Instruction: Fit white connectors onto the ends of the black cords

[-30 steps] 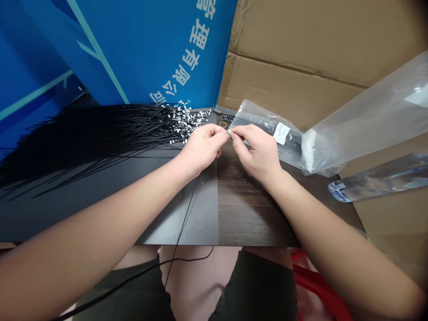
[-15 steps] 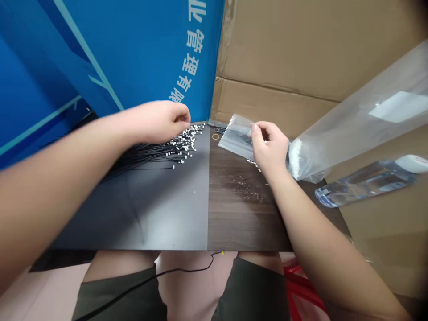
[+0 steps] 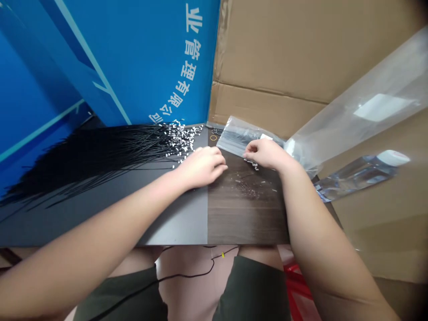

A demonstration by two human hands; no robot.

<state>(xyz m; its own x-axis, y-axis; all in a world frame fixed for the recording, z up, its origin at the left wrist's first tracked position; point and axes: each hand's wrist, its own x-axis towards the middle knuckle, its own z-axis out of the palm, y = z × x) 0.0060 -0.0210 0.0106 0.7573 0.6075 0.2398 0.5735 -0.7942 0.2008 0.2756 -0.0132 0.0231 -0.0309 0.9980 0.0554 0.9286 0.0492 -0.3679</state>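
A thick spread of thin black wires (image 3: pixel 87 154) with small white connectors (image 3: pixel 180 136) at their ends lies across the dark board (image 3: pixel 167 214). My left hand (image 3: pixel 202 166) rests just right of those connector ends, fingers curled; what is in them is hidden. My right hand (image 3: pixel 264 154) sits at the lower edge of a small clear plastic bag (image 3: pixel 239 136), fingers pinched down among tiny white parts (image 3: pixel 252 164) scattered on the wood-grain part of the board.
A blue printed panel (image 3: pixel 133 62) and brown cardboard (image 3: pixel 287 53) wall in the back. A large clear bag (image 3: pixel 361 107) and a plastic bottle (image 3: pixel 361 174) lie at the right. A black cable (image 3: pixel 187 274) hangs over my lap below the board's front edge.
My left hand came back from the wire ends at the rear to the middle of the board. My right hand dropped from the small bag's top to its lower edge.
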